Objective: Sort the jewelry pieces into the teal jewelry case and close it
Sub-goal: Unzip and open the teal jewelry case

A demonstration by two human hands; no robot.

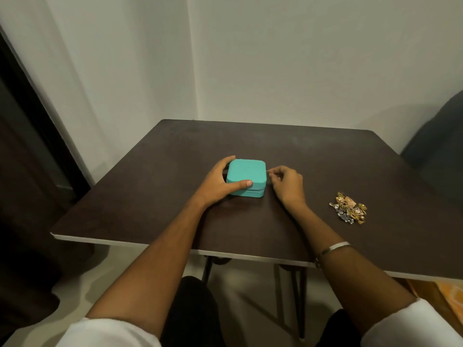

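A teal jewelry case (pixel 246 172) lies closed in the middle of the dark table (pixel 325 159). My left hand (pixel 218 182) grips the case from its left side, thumb across the front top edge and fingers round the back left corner. At the case's right side, my right hand (pixel 285 186) pinches the small metal zipper pull (pixel 268 172). A heap of gold and silver jewelry pieces (pixel 349 208) lies on the table to the right, apart from both hands.
The table stands against a white wall, its front edge (pixel 150 246) close to my knees. A dark chair back (pixel 441 151) rises at the right. A dark curtain or door (pixel 22 159) fills the left side.
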